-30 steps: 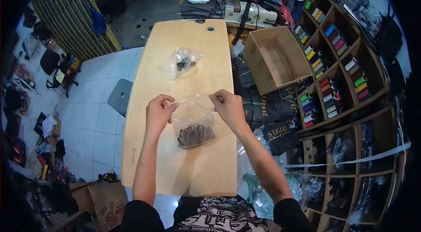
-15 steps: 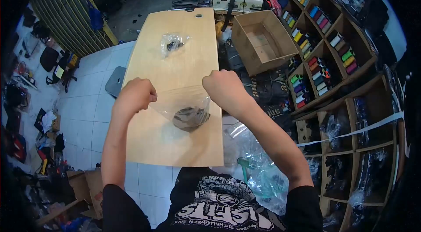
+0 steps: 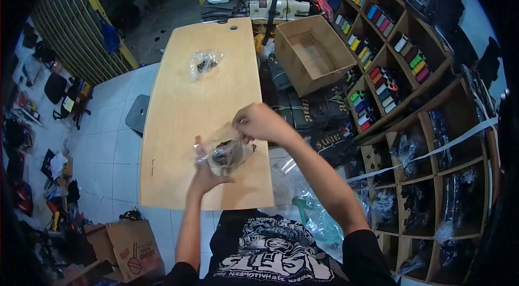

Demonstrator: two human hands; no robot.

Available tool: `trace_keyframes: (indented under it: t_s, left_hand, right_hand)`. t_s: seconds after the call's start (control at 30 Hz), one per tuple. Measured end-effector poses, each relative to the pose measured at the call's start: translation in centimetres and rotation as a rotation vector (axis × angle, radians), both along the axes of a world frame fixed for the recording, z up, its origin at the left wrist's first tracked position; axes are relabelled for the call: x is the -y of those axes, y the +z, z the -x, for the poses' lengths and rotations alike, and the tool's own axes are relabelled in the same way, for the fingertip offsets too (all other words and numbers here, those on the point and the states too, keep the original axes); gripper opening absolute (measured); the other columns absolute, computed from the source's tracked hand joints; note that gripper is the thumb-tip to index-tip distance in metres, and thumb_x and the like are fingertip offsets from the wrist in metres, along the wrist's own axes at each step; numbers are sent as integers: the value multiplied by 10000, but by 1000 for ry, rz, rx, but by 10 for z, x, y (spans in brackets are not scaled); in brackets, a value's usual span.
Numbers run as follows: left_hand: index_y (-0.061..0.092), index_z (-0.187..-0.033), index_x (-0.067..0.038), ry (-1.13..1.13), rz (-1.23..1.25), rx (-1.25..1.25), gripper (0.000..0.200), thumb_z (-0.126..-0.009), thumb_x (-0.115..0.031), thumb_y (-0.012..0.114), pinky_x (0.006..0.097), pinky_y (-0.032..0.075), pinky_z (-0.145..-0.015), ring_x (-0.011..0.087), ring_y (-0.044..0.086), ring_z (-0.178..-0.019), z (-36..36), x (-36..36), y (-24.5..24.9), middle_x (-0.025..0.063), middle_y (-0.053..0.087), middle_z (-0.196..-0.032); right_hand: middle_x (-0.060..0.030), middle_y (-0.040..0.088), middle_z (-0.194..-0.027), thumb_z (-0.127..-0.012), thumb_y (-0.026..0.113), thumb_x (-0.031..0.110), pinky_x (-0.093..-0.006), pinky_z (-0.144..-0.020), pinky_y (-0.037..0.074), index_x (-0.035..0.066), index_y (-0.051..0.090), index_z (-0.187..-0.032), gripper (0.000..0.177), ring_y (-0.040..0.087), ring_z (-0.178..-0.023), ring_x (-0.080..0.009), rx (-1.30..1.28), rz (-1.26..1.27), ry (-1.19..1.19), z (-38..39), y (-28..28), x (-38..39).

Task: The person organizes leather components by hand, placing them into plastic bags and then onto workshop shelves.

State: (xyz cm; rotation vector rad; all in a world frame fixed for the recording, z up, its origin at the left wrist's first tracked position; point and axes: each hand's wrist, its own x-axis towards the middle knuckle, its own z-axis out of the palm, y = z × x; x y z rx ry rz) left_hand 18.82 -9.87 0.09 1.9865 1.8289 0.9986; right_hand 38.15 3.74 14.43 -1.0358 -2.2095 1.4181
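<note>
A clear plastic bag (image 3: 236, 162) with dark items inside is over the near right part of the wooden table (image 3: 178, 124). My right hand (image 3: 259, 124) pinches the upper edge of this bag, its fingertips pressed together. From the left and below, my left hand (image 3: 206, 175) cups the bag, its fingers up along the side and the thumb stretched underneath. Plastic film and glare partly hide those fingertips. What exactly the dark contents are cannot be made out. Farther up the table lies a second clear bag (image 3: 205, 64) with small dark pieces in it.
An open cardboard box (image 3: 313, 53) stands right of the table on dark bundles. Wooden shelves (image 3: 389, 32) with thread spools line the right side, above cubbies of plastic-wrapped items. A grey stool (image 3: 138, 114) is at the table's left edge, and another carton (image 3: 135, 251) lies low left.
Both hands were raised apart, stretching the bag's top. Now my left hand has come down to the bag's side, and my right hand has moved lower and left, closer to the contents.
</note>
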Motion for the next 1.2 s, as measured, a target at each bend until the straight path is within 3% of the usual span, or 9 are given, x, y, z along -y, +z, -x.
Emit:
trace_keyframes:
  t_s: [0.1, 0.23, 0.33, 0.5, 0.67, 0.83, 0.9, 1.1, 1.2]
  left_hand:
    - [68, -1465, -48, -30, -37, 924, 1094, -696, -246, 821, 355, 430, -938, 244, 506, -1145, -59, -34, -12, 168, 479, -1288]
    - [427, -1309, -18, -136, -3, 1154, 536, -857, -181, 667, 300, 461, -840, 145, 576, -922, -53, -59, -1, 84, 608, -1022]
    - [622, -1010, -4, -29, 0, 1048, 161, -878, -93, 596, 277, 479, -773, 130, 595, -875, -69, -49, 44, 66, 637, -958]
    - [564, -1082, 16, -415, 209, 1017, 294, -812, -41, 664, 343, 475, -851, 191, 611, -919, -121, -19, 88, 111, 640, -973]
    - [544, -1069, 41, -594, 295, 1105, 284, -851, -110, 648, 324, 524, -674, 201, 633, -710, -138, -13, 120, 123, 628, -814]
    - [539, -1059, 55, -560, 392, 1325, 314, -869, -178, 629, 375, 544, -648, 252, 643, -680, -165, -6, 160, 119, 617, -752]
    - [543, -1023, 44, -536, 412, 1276, 327, -877, -236, 627, 390, 553, -660, 260, 652, -677, -165, -6, 159, 130, 624, -737]
    - [563, -852, -2, -481, 564, 1409, 353, -963, -328, 487, 433, 560, -661, 244, 658, -632, -176, 6, 143, 105, 628, -658]
    - [510, -1076, 42, -483, 408, 1367, 309, -973, -247, 475, 372, 521, -777, 243, 647, -838, -212, 12, 150, 184, 631, -948]
  right_hand:
    - [-147, 676, -744, -819, 601, 127, -341, -618, 538, -44, 658, -932, 213, 679, -637, -237, 53, -156, 235, 23, -20, 22]
    - [-153, 678, -882, -783, 676, 198, -362, -738, 523, -11, 629, -1063, 353, 672, -780, -267, -77, -218, 243, 2, -26, 41]
    - [-200, 438, -1346, -619, 822, 332, -424, -938, 437, 102, 377, -1374, 906, 500, -1160, -308, -160, -190, -206, -53, -58, 43]
    - [-146, 498, -1309, -557, 825, 309, -484, -1020, 328, 98, 343, -1400, 994, 432, -1252, -308, -61, -517, -261, -68, -108, 80]
    - [-112, 599, -1096, -669, 640, 186, -487, -893, 377, 58, 574, -1045, 402, 533, -1065, -285, -92, -228, -329, -78, -87, 131]
    - [-127, 620, -923, -681, 584, 91, -480, -850, 387, 31, 564, -933, 260, 549, -994, -286, -250, -394, -362, -105, -59, 173]
    - [-143, 617, -854, -706, 587, 109, -438, -865, 386, 14, 566, -949, 262, 538, -1001, -286, -445, 195, -280, -123, -41, 182]
    - [-124, 579, -802, -816, 642, 242, -388, -815, 358, 7, 594, -987, 295, 487, -771, -293, -50, -349, -511, -156, -34, 235]
    - [-112, 593, -742, -798, 607, 156, -364, -836, 347, 35, 612, -969, 209, 516, -894, -296, 54, -354, -539, -172, -55, 247]
